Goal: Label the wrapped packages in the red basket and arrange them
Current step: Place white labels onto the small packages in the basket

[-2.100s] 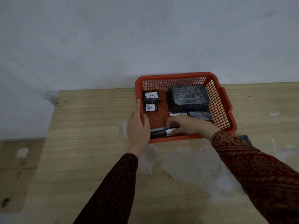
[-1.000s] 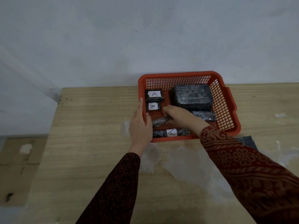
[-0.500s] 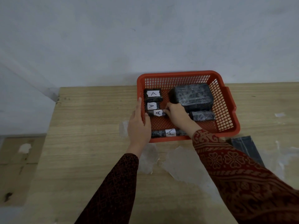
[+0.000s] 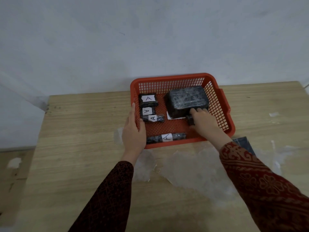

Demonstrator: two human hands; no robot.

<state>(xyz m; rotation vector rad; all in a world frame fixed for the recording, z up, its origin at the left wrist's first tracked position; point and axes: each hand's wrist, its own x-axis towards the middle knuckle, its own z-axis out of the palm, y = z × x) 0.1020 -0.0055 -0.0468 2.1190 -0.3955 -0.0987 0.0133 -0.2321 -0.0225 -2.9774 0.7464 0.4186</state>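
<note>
Sorting the labelled bundles in the red basket

Our left hand [image 4: 133, 133] clasps the red basket's [image 4: 224, 104] left wall, thumb inside, steadying it on the wooden surface [image 4: 75, 123]. Three packages marked "A" [image 4: 148, 98] line that wall; a fourth [image 4: 166, 137] lies along the near rim. Our right hand [image 4: 203, 122], fingers curled, covers a small unlabelled bundle [image 4: 189, 118] beside the large package [image 4: 188, 99]; next, we judge, it needs labelling. The centre floor is open.
</note>
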